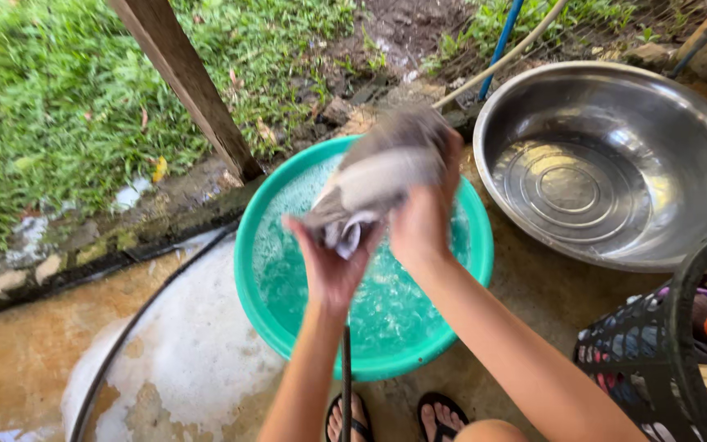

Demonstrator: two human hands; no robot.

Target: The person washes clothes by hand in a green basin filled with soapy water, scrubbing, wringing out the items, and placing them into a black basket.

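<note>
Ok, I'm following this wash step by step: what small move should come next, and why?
Probably a twist over the green basin: both hands, left and right, grip the bunched grey cloth above the soapy water, so wringing there would let the drips fall back in.

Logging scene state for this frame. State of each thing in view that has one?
Grey wet cloth: bunched, held above the basin by both hands.
Left hand: shut on the cloth's lower end.
Right hand: shut on the cloth's upper part.
Round teal plastic basin: holds soapy, foamy water.
Large round steel bowl: empty, tilted.
Dark plastic lattice laundry basket: holds clothes.
Concrete floor: wet, foam-covered.
</note>
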